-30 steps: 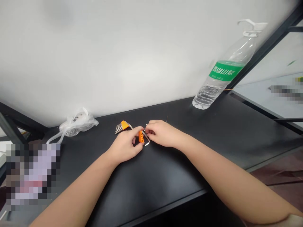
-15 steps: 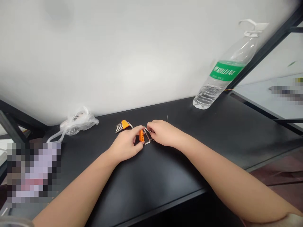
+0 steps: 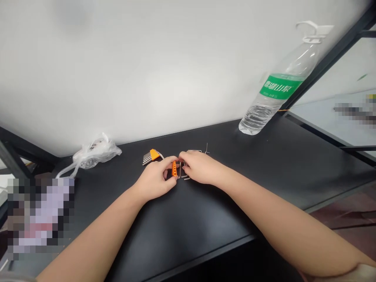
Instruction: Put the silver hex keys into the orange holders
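Note:
An orange hex key holder (image 3: 174, 169) with a row of round holes stands upright between the thumb and fingers of my left hand (image 3: 155, 178). Close beside it, my right hand (image 3: 198, 166) has its fingers curled and pinched around a hex key (image 3: 180, 170), mostly covered by the fingertips. Several loose L-shaped hex keys (image 3: 187, 179) lie on the black surface under and around the right hand. Behind the left hand rests a second orange holder (image 3: 154, 154) filled with a fan of metal keys.
The black shelf top (image 3: 176, 227) meets a white wall at the back. A large water bottle (image 3: 282, 88) with a green label stands at the right rear. On the left are a knotted clear plastic bag (image 3: 98, 152) and a blurred purplish item (image 3: 48, 211). Black metal posts frame both sides.
My right hand has shifted slightly left, closer to the orange holder. More loose hex keys show beneath and behind it. My left hand keeps the holder in nearly the same place.

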Demonstrator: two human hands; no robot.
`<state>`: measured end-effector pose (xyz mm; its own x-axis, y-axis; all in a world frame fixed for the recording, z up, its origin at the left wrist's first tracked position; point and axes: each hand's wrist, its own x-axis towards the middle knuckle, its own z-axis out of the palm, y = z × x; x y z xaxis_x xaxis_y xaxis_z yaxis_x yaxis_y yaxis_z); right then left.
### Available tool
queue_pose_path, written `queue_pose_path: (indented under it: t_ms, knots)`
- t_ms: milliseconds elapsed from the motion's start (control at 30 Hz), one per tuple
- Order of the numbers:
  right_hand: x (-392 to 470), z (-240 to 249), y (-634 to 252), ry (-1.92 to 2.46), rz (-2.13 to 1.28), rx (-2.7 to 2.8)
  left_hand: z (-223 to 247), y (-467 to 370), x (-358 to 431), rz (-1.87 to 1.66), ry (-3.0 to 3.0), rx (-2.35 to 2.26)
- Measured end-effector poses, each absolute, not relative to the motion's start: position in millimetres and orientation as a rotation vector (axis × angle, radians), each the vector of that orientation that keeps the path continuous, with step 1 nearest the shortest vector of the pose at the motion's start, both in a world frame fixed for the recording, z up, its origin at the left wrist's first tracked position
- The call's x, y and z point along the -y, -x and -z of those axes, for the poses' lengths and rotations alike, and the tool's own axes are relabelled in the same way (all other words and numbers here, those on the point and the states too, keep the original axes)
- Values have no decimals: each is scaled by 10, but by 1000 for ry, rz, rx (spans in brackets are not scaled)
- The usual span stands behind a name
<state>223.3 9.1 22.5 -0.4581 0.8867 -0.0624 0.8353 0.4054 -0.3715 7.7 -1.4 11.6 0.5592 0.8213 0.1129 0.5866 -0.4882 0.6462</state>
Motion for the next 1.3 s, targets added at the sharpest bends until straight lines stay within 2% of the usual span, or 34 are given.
queue_pose_path:
  t_ms: [367,667,833,1300]
  knots:
    - [-33,-322,-2254,1480,-757,2435,-142,-58,13,-608,-2147,-1015]
    - [-13,-337,-2302,1090,-414,2773,-79,11,-48,-894,-1877,-1271]
    - [14,-337,-2186,1299,-253,2799,-82,-6,-62,-923,-1865,-1327]
    - [-26,-267,-2131,1702,-253,2551,-103,-35,-50,-814,-2001,-1379]
